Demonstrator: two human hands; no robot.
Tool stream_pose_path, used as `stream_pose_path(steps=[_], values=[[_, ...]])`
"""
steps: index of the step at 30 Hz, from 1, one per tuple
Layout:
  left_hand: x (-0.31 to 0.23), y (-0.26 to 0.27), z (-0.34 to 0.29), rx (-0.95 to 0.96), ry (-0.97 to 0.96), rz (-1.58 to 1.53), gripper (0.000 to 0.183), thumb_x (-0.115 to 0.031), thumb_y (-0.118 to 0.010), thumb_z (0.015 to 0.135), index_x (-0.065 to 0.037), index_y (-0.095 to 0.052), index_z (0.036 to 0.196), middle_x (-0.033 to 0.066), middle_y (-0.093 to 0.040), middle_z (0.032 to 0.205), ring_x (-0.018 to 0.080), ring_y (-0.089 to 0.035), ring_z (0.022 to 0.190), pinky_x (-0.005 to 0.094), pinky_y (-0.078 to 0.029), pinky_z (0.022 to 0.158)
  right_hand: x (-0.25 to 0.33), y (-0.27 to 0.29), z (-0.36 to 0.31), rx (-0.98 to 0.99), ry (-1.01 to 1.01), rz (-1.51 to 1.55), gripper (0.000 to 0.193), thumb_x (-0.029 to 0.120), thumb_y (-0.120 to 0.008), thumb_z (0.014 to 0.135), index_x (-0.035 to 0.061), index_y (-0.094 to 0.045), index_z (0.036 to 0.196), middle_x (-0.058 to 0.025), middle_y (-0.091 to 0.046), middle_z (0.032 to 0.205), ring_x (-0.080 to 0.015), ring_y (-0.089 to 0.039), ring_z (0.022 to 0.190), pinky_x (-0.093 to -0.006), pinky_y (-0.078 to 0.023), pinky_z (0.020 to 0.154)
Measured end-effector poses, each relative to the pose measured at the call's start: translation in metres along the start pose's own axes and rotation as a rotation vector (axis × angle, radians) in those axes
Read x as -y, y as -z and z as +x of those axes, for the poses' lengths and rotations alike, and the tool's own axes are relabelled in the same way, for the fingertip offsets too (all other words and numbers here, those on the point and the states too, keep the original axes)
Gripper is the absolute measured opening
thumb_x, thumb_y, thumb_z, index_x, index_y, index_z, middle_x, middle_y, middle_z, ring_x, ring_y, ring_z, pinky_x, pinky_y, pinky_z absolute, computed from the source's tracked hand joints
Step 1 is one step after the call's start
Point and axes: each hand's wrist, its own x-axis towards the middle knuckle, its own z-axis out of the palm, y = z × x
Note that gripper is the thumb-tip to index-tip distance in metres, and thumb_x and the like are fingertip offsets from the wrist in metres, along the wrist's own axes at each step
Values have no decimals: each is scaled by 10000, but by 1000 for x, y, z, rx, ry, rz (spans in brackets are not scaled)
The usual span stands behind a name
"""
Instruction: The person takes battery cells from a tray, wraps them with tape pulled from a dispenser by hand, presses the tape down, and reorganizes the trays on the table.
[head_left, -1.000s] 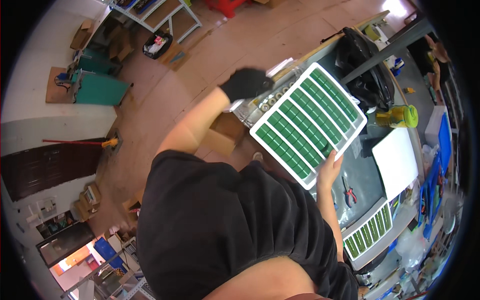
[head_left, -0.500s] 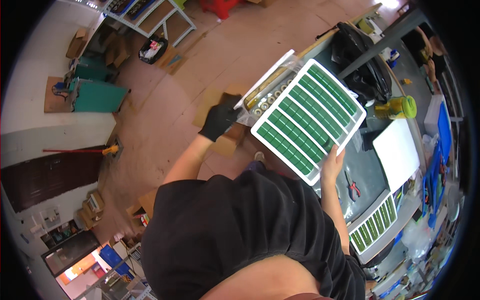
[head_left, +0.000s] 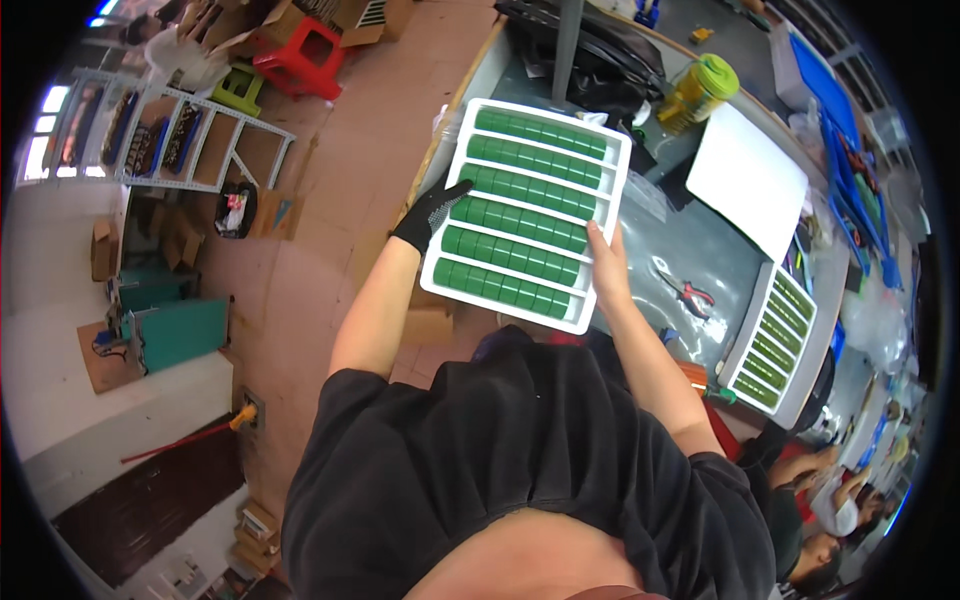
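Observation:
A white slatted tray point(head_left: 612, 178) is in front of my body, tilted, above the near-left edge of the workbench. Rows of short green cylinders point(head_left: 528, 194) fill its slots, split by white dividers. My left hand point(head_left: 432, 216), in a black glove, grips the tray's left rim, its thumb laid over the edge onto the green pieces. On the opposite side my bare right hand point(head_left: 610, 265) clasps the right rim, thumb on top. The fingers of both hands are mostly hidden beneath the tray.
Right of the tray, the grey bench point(head_left: 640, 335) bears red-handled pliers point(head_left: 688, 293), a white board point(head_left: 750, 180), a yellow-green bottle point(head_left: 700, 90) and a second filled tray point(head_left: 735, 375). A metal post point(head_left: 567, 50) rises behind. A red stool point(head_left: 305, 60) stands far left; other people sit lower right.
The tray has swung left and squared up before me. My left hand has left a white-edged, plastic-wrapped thing with round rings, now out of sight, and taken the tray's left rim. The view has turned.

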Motion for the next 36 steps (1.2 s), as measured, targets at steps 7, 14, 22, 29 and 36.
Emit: stream_pose_path(steps=[7, 14, 22, 29, 36], values=[[-7, -6, -4, -49, -115, 92, 629, -159, -620, 889, -48, -321, 1431, 115, -529, 1280, 209, -551, 1104, 314, -468, 910, -5, 6, -1, 97, -19, 166, 534, 149, -490, 960, 73, -269, 1440, -104, -463, 1336, -199, -450, 1208, -319, -354, 1011], [-66, -60, -52, 13, -326, 307, 648, -75, -588, 870, -33, -290, 1444, 128, -476, 1350, 208, -465, 1218, 319, -364, 1022, -14, 24, 4, 155, -117, 317, 486, 188, -486, 961, 27, -334, 1394, -109, -464, 1326, -205, -446, 1203, -323, -349, 1016], [-129, -158, -90, 115, -307, 372, 704, -40, -570, 863, -6, -212, 1468, 132, -370, 1438, 215, -416, 1266, 321, -328, 1045, 45, 62, -25, 142, -135, 610, 468, 210, -505, 959, 18, -378, 1365, -101, -512, 1284, -193, -485, 1166, -328, -402, 975], [-92, -270, -52, 288, -371, 354, 722, -68, -607, 861, -20, -219, 1468, 124, -369, 1438, 215, -387, 1280, 324, -305, 1059, 96, 196, -50, -127, 70, 218, 470, 242, -552, 937, 33, -447, 1345, -86, -545, 1271, -177, -498, 1163, -300, -372, 988], [-25, -430, 4, 500, -107, 68, 798, -126, -650, 872, -68, -152, 1493, 126, -359, 1443, 200, -401, 1269, 325, -350, 1034, 147, 382, -83, -333, 79, -53, 487, 322, -591, 908, 18, -514, 1280, -95, -589, 1224, -185, -524, 1125, -303, -370, 982]])
